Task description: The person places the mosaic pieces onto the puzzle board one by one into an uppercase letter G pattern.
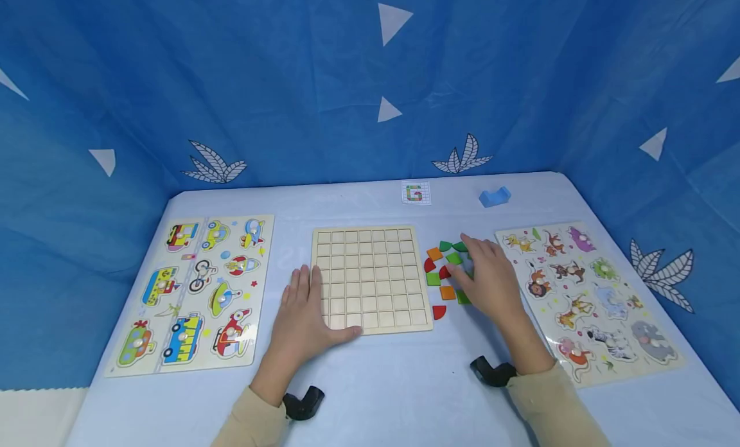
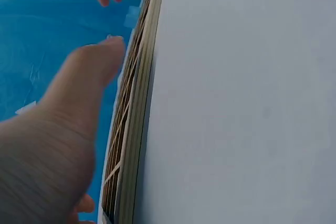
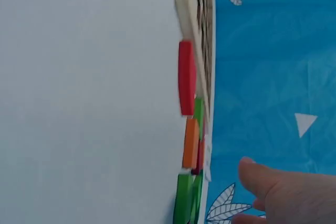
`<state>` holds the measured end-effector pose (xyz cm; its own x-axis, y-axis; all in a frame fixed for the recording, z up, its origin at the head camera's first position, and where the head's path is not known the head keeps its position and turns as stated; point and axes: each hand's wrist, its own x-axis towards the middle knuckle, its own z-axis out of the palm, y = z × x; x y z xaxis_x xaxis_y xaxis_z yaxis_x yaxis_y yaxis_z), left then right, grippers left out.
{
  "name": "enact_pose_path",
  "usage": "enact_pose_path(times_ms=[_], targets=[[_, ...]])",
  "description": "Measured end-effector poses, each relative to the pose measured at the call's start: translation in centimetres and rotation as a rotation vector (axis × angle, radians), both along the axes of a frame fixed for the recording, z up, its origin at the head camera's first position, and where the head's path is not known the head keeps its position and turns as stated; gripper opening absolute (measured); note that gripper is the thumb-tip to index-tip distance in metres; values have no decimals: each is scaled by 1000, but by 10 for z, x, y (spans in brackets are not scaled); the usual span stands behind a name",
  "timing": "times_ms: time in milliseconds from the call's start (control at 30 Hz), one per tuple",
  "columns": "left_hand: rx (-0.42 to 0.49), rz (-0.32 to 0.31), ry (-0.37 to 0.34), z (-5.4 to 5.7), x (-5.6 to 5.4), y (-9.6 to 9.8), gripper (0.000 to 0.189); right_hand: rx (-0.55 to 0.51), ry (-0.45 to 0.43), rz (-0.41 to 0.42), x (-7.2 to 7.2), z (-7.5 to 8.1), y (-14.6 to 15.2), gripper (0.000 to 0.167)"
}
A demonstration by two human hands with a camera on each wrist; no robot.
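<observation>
Beige sleeves (image 1: pixel 254 421); left fingers (image 1: pixel 304 284) straight at gridded wooden board (image 1: pixel 370 286); right fingers (image 1: pixel 476 249) parted above quarter-round pieces (image 1: pixel 439 312).

- Left hand (image 1: pixel 302 322) plus right hand (image 1: pixel 490 280): two are showing
- One square pale wooden grid board (image 1: pixel 370 280) is lying out
- Three red quarter-round pieces (image 1: pixel 439 312) are showing
- Two orange square pieces (image 1: pixel 448 293) are showing
- At least five flat green pieces (image 1: pixel 433 279) are showing
- Two rectangular picture puzzle boards (image 1: pixel 257 293) are lying out
- One blue notched block (image 1: pixel 494 197) is showing
- One small white pattern card (image 1: pixel 416 193) is showing

High head view, 2 low wrist views, shared board (image 1: pixel 369 286)
</observation>
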<state>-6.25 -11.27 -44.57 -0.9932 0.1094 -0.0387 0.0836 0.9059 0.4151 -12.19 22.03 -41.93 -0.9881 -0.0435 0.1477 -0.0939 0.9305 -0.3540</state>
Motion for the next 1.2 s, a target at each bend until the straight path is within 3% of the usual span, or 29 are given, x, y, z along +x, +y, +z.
enact_pose_path(times_ms=[333,667,1200], targets=[[25,-10,7,-15,-3,-3,144,48,4,44,-26,-10,14,48],[58,4,25,-25,-9,-2,144,77,-95,71,-51,-10,4,37],[71,13,41,-28,-12,0,143,-69,-187,30,-64,-17,2,32]])
